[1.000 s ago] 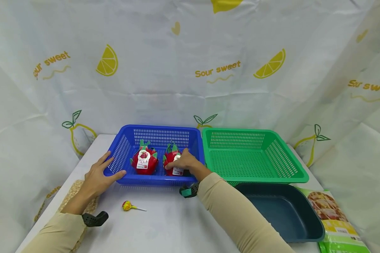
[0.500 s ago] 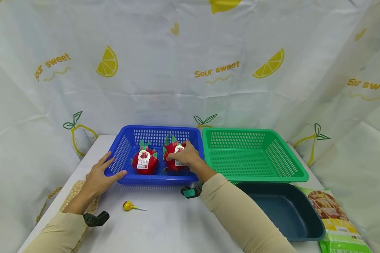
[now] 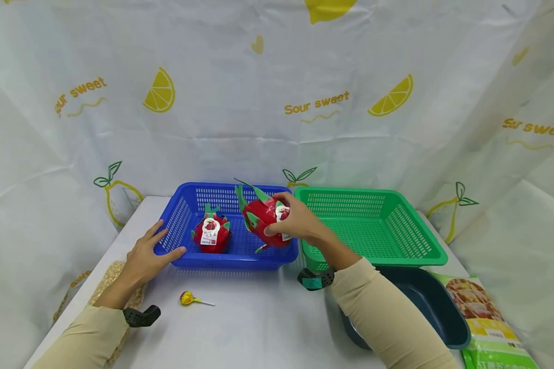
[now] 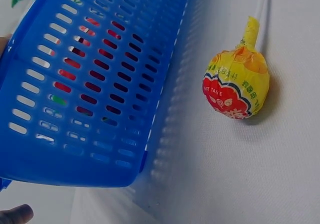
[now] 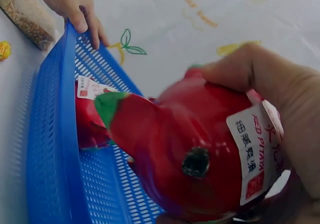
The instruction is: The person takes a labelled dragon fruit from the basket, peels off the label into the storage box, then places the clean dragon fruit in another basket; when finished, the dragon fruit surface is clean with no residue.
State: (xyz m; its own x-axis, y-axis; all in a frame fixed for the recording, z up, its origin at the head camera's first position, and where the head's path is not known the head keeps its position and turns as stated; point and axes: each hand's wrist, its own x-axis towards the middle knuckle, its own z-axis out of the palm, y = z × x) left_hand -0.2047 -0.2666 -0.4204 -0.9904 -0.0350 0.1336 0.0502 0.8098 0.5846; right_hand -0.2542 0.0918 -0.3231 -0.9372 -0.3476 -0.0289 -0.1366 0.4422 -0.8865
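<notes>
My right hand (image 3: 297, 220) grips a red dragon fruit (image 3: 263, 215) with green leaf tips, held up over the right side of the blue basket (image 3: 240, 262). Thumb and fingers wrap its labelled side; the right wrist view shows the white label (image 5: 250, 154) partly behind the hand. A second dragon fruit (image 3: 211, 233) sits inside the basket to the left. My left hand (image 3: 143, 259) rests with spread fingers on the basket's left rim, fingertips over the edge. In the left wrist view, its thumb (image 4: 17, 215) is apart from the basket wall.
Right of the blue basket stands a green basket (image 3: 351, 225), with a dark blue tub (image 3: 424, 292) in front, partly behind the right sleeve. A food packet (image 3: 485, 318) lies at far right. A lollipop (image 3: 189, 298) lies in front; a bag of grains (image 3: 113, 277) is under the left forearm.
My right hand has lifted the right-hand dragon fruit from the blue basket floor and moved it up and to the right, tilting it. The left hand has stayed on the rim.
</notes>
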